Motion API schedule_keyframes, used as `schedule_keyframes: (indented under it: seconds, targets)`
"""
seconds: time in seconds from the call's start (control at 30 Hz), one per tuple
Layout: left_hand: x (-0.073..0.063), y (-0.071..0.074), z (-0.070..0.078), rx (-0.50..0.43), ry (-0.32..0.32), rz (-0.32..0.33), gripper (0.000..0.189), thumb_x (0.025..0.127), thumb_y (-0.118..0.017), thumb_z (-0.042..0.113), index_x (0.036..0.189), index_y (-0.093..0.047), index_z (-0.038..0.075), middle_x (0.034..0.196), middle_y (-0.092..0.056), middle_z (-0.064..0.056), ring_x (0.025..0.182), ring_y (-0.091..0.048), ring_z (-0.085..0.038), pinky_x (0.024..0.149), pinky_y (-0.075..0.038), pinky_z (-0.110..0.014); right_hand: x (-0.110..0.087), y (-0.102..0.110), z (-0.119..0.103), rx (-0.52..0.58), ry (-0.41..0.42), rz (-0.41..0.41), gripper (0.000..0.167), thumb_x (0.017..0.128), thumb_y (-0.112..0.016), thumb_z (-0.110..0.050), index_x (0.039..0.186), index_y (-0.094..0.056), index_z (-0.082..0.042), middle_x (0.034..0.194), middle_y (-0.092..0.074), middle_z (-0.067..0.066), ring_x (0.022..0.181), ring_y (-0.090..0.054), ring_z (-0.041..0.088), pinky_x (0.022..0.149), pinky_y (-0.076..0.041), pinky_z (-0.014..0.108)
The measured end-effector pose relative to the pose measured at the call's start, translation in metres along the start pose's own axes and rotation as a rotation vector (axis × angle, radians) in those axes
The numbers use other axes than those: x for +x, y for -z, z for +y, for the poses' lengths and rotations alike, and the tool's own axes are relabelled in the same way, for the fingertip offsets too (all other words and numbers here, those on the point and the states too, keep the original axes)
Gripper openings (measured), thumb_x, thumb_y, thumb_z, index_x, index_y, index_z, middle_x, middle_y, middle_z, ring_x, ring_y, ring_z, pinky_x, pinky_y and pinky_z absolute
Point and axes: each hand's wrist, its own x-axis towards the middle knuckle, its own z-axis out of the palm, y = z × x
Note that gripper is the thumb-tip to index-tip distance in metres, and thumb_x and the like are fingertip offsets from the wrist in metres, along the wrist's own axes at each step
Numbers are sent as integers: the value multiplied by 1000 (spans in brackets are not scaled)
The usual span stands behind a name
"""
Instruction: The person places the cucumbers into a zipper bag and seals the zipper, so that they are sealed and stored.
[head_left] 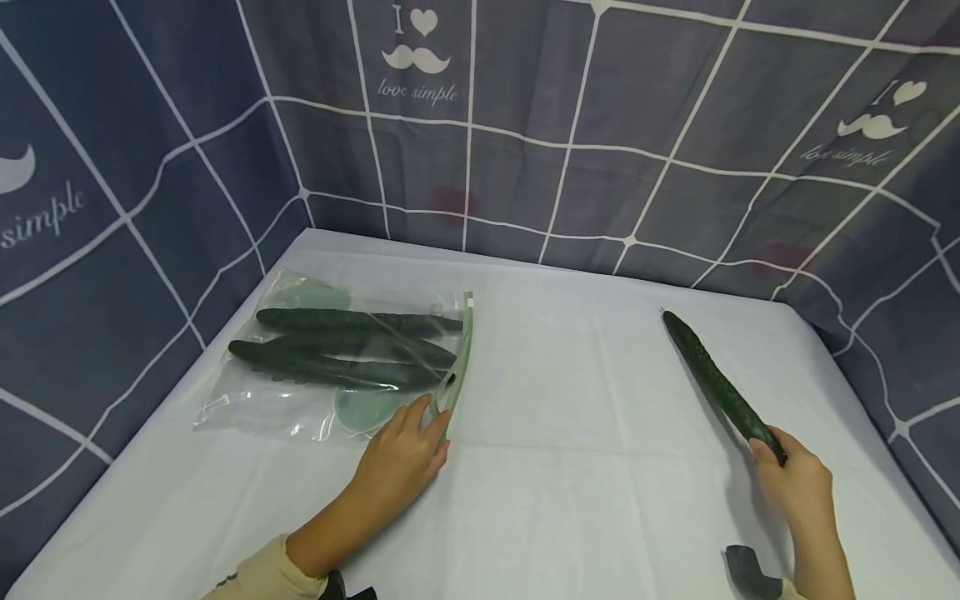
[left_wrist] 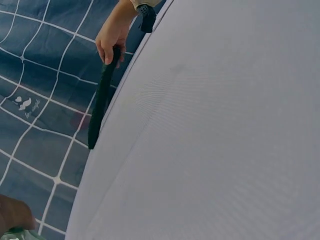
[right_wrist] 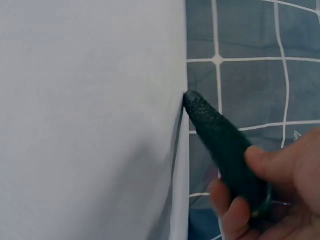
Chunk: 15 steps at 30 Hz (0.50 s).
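A clear zip bag [head_left: 300, 421] with a green zip edge [head_left: 467, 333] lies flat at the left of the white table. Dark green cucumbers [head_left: 330, 367] lie side by side inside it. At the near end of the zip edge, my left hand [head_left: 401, 454] holds the bag's opening between fingers and thumb. Only part of that hand [left_wrist: 15, 212] shows in the left wrist view. On the right, my right hand [head_left: 798, 479] grips one long cucumber [head_left: 716, 383] by its near end. The cucumber's far end points forward and slightly left, seemingly above the cloth.
White cloth covers the table [head_left: 555, 467]. Dark grey-blue curtains [head_left: 525, 108] with white grid lines enclose its back and both sides. A dark strap [head_left: 750, 571] is near the right wrist.
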Motion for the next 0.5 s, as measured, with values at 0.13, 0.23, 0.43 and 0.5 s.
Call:
schedule_keyframes:
  seconds: [0.13, 0.23, 0.43, 0.5]
  targets:
    - [0, 0, 0, -5, -19, 75, 37, 59, -81, 13, 93, -70, 5, 103, -61, -20, 72, -56, -23, 56, -51, -25, 4, -4, 11, 156, -25, 34, 59, 94, -43, -39, 133, -41, 5, 83, -69, 10, 69, -61, 15, 58, -47, 32]
    - [0, 0, 0, -14, -26, 105, 36, 59, -80, 10, 94, -70, 5, 105, -60, -21, 69, -52, -20, 53, -48, -24, 14, -12, 25, 298, -36, 26, 61, 91, -48, -43, 135, -43, -2, 69, -63, -16, 60, -52, 0, 52, -40, 21]
    - [2, 1, -1, -22, -41, 152, 37, 58, -80, 7, 93, -70, 4, 104, -60, -20, 67, -49, -17, 51, -46, -22, 22, -32, 37, 901, 59, -4, 38, 86, -63, -21, 122, -59, -10, 70, -67, -6, 61, -55, 5, 57, -44, 14]
    - [2, 1, 0, -18, -45, 162, 38, 57, -80, 6, 93, -70, 5, 103, -60, -20, 66, -49, -17, 50, -46, -22, 21, -36, 32, 1065, 151, -53, 32, 85, -63, -13, 117, -63, -11, 72, -68, -1, 62, -57, 6, 56, -46, 15]
